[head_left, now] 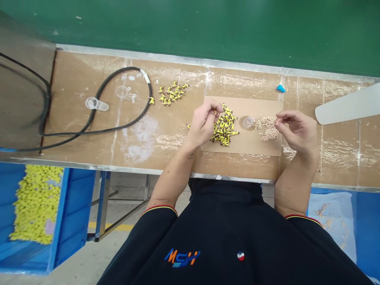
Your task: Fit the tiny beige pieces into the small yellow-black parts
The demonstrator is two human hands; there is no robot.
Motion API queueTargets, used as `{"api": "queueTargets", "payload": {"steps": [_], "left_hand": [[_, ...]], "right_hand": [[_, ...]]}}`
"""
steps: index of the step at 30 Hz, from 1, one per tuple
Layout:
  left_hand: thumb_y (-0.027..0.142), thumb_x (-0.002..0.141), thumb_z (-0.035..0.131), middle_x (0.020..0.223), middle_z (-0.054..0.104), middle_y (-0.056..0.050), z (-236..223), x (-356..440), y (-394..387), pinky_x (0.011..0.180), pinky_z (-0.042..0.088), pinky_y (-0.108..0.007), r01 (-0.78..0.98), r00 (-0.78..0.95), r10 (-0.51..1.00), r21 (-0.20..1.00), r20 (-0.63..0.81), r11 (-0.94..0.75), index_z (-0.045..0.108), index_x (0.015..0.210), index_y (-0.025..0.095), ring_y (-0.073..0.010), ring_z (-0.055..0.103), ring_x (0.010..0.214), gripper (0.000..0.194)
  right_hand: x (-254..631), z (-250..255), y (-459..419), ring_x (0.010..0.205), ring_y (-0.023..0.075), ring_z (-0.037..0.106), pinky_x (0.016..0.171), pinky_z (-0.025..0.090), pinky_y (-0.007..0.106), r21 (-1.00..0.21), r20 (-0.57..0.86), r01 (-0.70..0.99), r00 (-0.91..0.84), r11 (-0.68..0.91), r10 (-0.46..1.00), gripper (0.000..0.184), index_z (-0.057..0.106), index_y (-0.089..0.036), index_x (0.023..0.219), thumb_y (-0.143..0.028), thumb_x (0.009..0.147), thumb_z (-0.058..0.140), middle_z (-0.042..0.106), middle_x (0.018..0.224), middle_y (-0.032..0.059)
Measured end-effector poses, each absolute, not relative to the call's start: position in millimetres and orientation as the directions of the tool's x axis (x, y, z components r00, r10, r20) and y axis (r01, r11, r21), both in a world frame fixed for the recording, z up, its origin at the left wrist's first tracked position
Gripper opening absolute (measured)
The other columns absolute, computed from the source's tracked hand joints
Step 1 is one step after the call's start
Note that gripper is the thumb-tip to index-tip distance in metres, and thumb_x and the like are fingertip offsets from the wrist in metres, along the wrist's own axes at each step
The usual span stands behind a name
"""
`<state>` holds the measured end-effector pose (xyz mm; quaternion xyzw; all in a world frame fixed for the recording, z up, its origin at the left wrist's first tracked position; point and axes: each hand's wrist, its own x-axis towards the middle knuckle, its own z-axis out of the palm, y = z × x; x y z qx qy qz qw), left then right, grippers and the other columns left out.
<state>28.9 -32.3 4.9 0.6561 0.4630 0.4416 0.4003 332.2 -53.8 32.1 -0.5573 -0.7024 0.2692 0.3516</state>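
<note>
My left hand (204, 122) is at the left edge of a pile of small yellow and dark figures (223, 128) on a cardboard sheet (255, 148). Its fingers are curled together, and what they pinch is hidden. To the right, my right hand (299, 130) is closed with thumb and forefinger drawn together beside a heap of tiny beige pieces (268, 128). Anything between those fingertips is too small to name. Between the two heaps stands a small clear cup (248, 122).
More yellow figures (173, 93) lie farther left. A black cable (118, 128) loops around clear plastic scoops (96, 104). A blue cone-shaped piece (280, 88) and a white panel (347, 105) are on the right. Below the table, a blue bin (73, 221) contains yellow pieces.
</note>
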Motion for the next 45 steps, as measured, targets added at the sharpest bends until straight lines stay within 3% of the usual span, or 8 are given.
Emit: {"api": "queueTargets", "payload": {"steps": [8, 13, 19, 25, 32, 37, 41, 45], "left_hand": [[0.054, 0.104, 0.045, 0.068, 0.039, 0.004, 0.7, 55.2, -52.1, 0.058, 0.033, -0.029, -0.055, 0.428, 0.886, 0.984, 0.178, -0.171, 0.055, 0.098, 0.023, -0.0115, 0.036, 0.06, 0.034], [0.05, 0.1, 0.06, 0.065, 0.035, 0.008, 8.8, 65.7, -60.8, 0.057, 0.029, -0.027, -0.094, 0.484, 0.846, 0.974, 0.224, -0.205, 0.057, 0.094, 0.022, -0.009, 0.031, 0.056, 0.029], [0.05, 0.1, 0.061, 0.067, 0.045, 0.005, 7.9, 68.6, -63.4, 0.055, 0.027, -0.027, -0.158, 0.487, 0.834, 0.965, 0.259, -0.207, 0.063, 0.095, 0.021, -0.0084, 0.033, 0.056, 0.03], [0.051, 0.1, 0.06, 0.068, 0.05, 0.003, 8.6, 66.0, -61.9, 0.058, 0.03, -0.028, -0.13, 0.482, 0.842, 0.97, 0.242, -0.205, 0.064, 0.087, 0.02, -0.0093, 0.037, 0.059, 0.033], [0.051, 0.098, 0.062, 0.069, 0.049, 0.004, 3.8, 67.1, -59.7, 0.06, 0.032, -0.026, -0.133, 0.441, 0.873, 0.977, 0.21, -0.167, 0.061, 0.084, 0.019, -0.0088, 0.04, 0.06, 0.034], [0.044, 0.096, 0.064, 0.073, 0.048, 0.005, -1.7, 68.9, -53.8, 0.06, 0.036, -0.024, -0.226, 0.363, 0.912, 0.967, 0.193, -0.115, 0.061, 0.097, 0.019, -0.0073, 0.042, 0.061, 0.025], [0.034, 0.091, 0.058, 0.072, 0.04, 0.006, 1.4, 63.8, -45.0, 0.05, 0.027, -0.02, -0.404, 0.201, 0.979, 0.913, 0.027, 0.058, 0.058, 0.104, 0.021, -0.0057, 0.036, 0.054, 0.019], [0.023, 0.078, 0.052, 0.066, 0.04, 0.006, 9.2, 57.9, -40.2, 0.048, 0.022, -0.018, -0.484, 0.129, 0.987, 0.863, -0.092, 0.143, 0.057, 0.095, 0.019, -0.0044, 0.033, 0.05, 0.018]], "right_hand": [[290.2, 23.6, -59.1, 0.076, 0.0251, 0.073, 0.07, 0.062, 0.046, -0.859, 0.306, 0.391, -0.127, 0.331, 0.944, 0.021, 0.077, -0.03, 0.081, -0.05, 0.086, 0.076, 0.078, 0.079, 0.0043], [273.7, 16.7, -62.3, 0.073, 0.0235, 0.069, 0.068, 0.061, 0.045, -0.876, 0.367, 0.264, -0.175, 0.403, 0.913, 0.029, 0.076, -0.032, 0.073, -0.059, 0.081, 0.082, 0.073, 0.077, 0.0043], [264.3, 18.1, -62.4, 0.065, 0.0166, 0.059, 0.057, 0.052, 0.036, -0.87, 0.426, 0.162, -0.225, 0.465, 0.876, 0.016, 0.079, -0.035, 0.076, -0.049, 0.08, 0.086, 0.064, 0.074, 0.0001], [264.3, 16.4, -63.2, 0.064, 0.0178, 0.056, 0.06, 0.051, 0.039, -0.855, 0.386, 0.293, -0.193, 0.429, 0.902, 0.027, 0.078, -0.033, 0.074, -0.059, 0.079, 0.084, 0.06, 0.071, 0.0008], [262.2, 15.3, -65.4, 0.072, 0.0188, 0.063, 0.064, 0.053, 0.037, -0.768, 0.434, 0.391, -0.266, 0.508, 0.861, 0.014, 0.078, -0.031, 0.087, -0.04, 0.094, 0.07, 0.069, 0.08, 0.0027], [275.2, 16.7, -57.0, 0.064, 0.0143, 0.059, 0.057, 0.048, 0.031, -0.664, 0.515, 0.486, -0.253, 0.568, 0.819, 0.006, 0.077, -0.028, 0.089, -0.025, 0.092, 0.072, 0.07, 0.081, 0.0008], [290.4, 13.7, -48.5, 0.062, 0.0137, 0.059, 0.057, 0.047, 0.03, -0.595, 0.491, 0.609, -0.243, 0.525, 0.837, 0.011, 0.077, -0.025, 0.087, -0.018, 0.089, 0.07, 0.072, 0.08, 0.0017], [293.9, 9.0, -46.3, 0.063, 0.0153, 0.061, 0.06, 0.049, 0.032, -0.553, 0.395, 0.697, -0.264, 0.457, 0.88, 0.011, 0.078, -0.025, 0.086, -0.02, 0.088, 0.069, 0.074, 0.08, 0.0026]]}}
